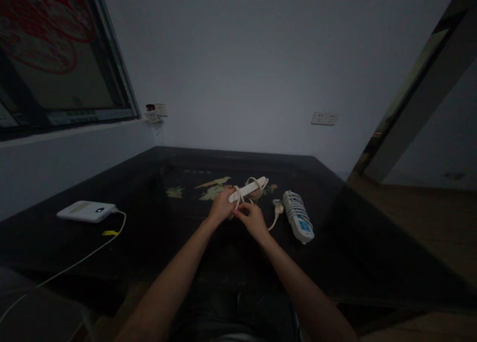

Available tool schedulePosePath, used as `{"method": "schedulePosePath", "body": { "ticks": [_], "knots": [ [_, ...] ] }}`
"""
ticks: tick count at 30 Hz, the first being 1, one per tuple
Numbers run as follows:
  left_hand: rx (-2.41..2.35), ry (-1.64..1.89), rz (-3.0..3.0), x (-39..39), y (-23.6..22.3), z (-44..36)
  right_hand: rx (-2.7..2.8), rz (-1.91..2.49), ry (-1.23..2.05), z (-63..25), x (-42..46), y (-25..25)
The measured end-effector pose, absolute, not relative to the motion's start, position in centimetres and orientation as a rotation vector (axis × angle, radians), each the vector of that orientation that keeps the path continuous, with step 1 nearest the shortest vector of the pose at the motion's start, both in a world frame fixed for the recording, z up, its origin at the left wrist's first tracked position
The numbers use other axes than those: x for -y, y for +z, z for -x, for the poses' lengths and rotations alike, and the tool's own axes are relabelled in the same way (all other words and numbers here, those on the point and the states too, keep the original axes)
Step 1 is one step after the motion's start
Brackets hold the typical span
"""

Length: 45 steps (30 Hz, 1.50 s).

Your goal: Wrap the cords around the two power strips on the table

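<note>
A white power strip [249, 188] is tilted over the middle of the dark table, its far end pointing up and right. My left hand [222, 204] is closed around its near end. Loops of its pale cord [252, 179] pass around the strip. My right hand [250, 216] pinches the cord just below the strip, thumb and finger together. The cord runs out to the right and ends in a plug [278, 207] lying on the table. Beside the plug rests a second power strip [299, 217] with blue sockets, its cord wound around it.
A white power bank [86, 211] lies at the left with a cable [80, 259] trailing off the table's front edge, near a yellow tag [110, 233]. The dark table [357, 252] meets a wall carrying sockets [324, 118]. A window [67, 53] is at the left.
</note>
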<state>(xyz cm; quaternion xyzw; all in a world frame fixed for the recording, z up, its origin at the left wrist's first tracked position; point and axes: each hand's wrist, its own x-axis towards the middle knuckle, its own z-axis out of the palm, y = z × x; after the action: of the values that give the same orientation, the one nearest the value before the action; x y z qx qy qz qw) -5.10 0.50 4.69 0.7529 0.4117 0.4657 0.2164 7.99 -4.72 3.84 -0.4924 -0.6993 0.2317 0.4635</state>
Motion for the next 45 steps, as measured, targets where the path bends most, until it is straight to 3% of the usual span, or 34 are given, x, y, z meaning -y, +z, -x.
{"method": "schedulePosePath", "body": {
  "ticks": [11, 19, 23, 35, 40, 45],
  "knots": [
    [-1.037, 1.070, -2.400, -0.8, 5.5, 7.3, 1.226, 1.133, 0.759, -11.7, 4.0, 6.0],
    [-0.918, 0.992, -2.490, -1.3, 6.0, 8.5, 1.145, 1.071, 1.032, -13.5, 4.2, 6.9],
    [-1.098, 1.000, -2.491, -1.4, 6.0, 9.1, 1.191, 1.045, 1.095, -13.9, 4.4, 6.9],
    [-0.900, 1.143, -2.225, -2.2, 6.0, 9.6, 1.162, 1.182, 0.604, -15.4, 3.1, 6.3],
    [-0.840, 1.101, -1.913, -1.8, 6.7, 9.6, 1.026, 1.212, 0.556, -16.8, 2.7, 5.9],
    [-0.868, 1.361, -1.563, -1.7, 7.2, 9.5, 1.080, 1.256, 0.613, -17.1, 2.8, 6.0]
  ]
}}
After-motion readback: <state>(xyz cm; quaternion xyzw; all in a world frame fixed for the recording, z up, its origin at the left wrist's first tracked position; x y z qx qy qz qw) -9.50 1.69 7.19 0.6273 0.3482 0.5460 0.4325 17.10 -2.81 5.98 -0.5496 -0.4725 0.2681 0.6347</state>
